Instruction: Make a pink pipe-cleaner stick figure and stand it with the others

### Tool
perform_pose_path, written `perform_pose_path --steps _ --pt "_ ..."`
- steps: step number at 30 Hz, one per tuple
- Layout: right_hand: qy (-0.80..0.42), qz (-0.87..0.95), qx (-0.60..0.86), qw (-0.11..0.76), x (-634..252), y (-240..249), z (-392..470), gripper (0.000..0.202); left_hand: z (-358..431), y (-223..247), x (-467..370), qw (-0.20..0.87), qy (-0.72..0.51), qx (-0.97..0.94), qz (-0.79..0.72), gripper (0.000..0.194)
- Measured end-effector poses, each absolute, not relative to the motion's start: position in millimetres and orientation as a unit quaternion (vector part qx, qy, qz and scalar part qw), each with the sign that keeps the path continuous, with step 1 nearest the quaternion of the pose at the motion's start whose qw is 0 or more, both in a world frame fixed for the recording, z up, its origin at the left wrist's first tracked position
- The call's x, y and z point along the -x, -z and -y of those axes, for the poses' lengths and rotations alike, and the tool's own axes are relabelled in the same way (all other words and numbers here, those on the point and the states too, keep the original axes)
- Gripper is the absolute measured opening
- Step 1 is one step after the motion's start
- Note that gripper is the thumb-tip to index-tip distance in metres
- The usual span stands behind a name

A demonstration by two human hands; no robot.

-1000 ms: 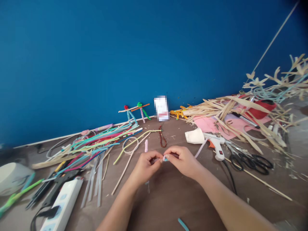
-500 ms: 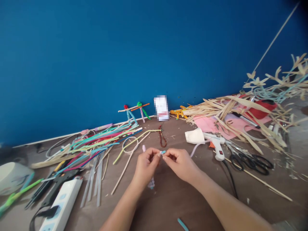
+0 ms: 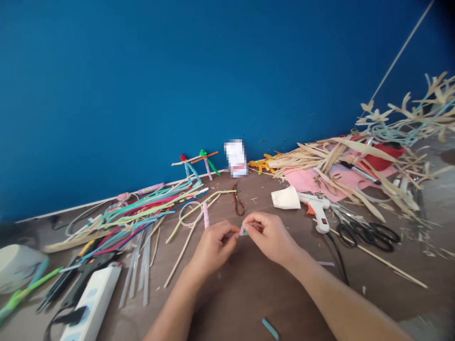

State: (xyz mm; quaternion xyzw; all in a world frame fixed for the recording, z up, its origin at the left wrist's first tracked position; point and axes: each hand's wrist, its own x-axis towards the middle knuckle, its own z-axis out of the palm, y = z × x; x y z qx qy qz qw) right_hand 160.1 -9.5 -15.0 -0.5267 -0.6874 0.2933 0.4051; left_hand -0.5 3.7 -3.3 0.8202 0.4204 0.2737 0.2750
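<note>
My left hand [image 3: 216, 246] is closed in a pinch, and a fuzzy lilac pipe cleaner piece [image 3: 206, 215] sticks up from behind it. Facing it, my right hand [image 3: 268, 236] pinches a thin lilac pipe cleaner [image 3: 242, 230] with a bit of blue just below the fingertips. The fingertips of both hands nearly meet at this small work, and the fingers hide much of it. A lilac end [image 3: 325, 263] shows beyond my right forearm. A short blue pipe cleaner piece [image 3: 270, 328] lies on the table near the front edge of view.
Pipe cleaners [image 3: 142, 213], glue sticks [image 3: 145, 270] and a power strip [image 3: 90, 303] lie left. Two pipe cleaner figures [image 3: 188, 170] lean on the blue wall. Right are a white glue gun [image 3: 322, 220], paper cup [image 3: 285, 198], scissors [image 3: 373, 236] and dried husks [image 3: 330, 156].
The lilac piece at my left hand now stands up higher, and its lower end no longer shows beneath. The lilac strand by my right hand has swung from above the hand to beyond the forearm.
</note>
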Motion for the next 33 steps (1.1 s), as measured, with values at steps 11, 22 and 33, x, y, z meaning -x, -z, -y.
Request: perform_pose_path --steps 11,22,33 --pt "-0.394 0.652 0.494 0.419 -157.7 21.1 6.1 0.016 -5.8 14.8 -2.9 0.471 -0.392 -0.653 -0.445 0.012" --pt "-0.292 0.720 0.514 0.364 -156.1 10.9 15.8 0.014 -0.1 14.2 -6.0 0.177 -0.324 -0.790 -0.490 0.017" --pt "-0.373 0.663 0.499 0.414 -162.3 21.1 3.6 0.016 -4.0 4.5 -1.4 0.441 -0.309 -0.704 -0.463 0.015"
